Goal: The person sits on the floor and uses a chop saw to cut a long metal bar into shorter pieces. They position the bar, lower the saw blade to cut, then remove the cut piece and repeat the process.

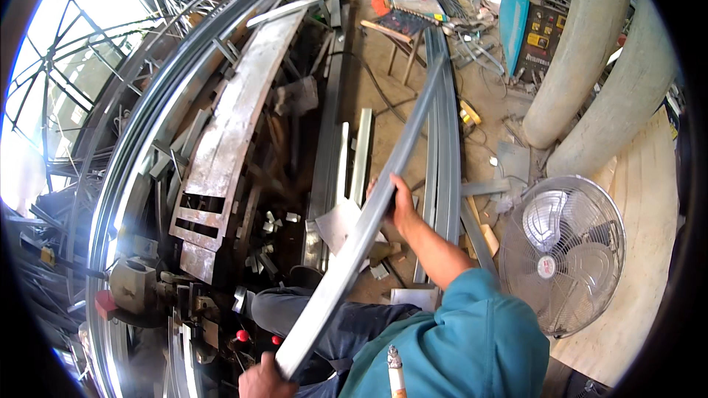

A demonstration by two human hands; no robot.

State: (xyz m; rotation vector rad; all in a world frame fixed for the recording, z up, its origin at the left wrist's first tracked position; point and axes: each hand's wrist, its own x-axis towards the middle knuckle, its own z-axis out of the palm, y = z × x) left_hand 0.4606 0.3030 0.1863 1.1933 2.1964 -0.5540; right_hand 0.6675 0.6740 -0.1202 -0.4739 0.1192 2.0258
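A long grey metal square tube [341, 277] slants across the view, from the lower middle up to the right. My left hand [267, 379] is closed around its near end at the bottom edge. Farther along, my right hand [400, 205] wraps round the tube near its middle, fingers partly hidden behind it. The tube's far end lies over a stack of similar metal tubes [443, 155] on the floor. Below the tube are my bent knees in dark trousers.
To the left stand a machine with red knobs [242, 336], a worn metal bench [240, 110] and long metal profiles. A floor fan [546, 267] stands at right, near two thick columns [571, 51] and a teal-sided welding machine [532, 33]. A small stool [398, 28] is farther off. Offcuts litter the floor.
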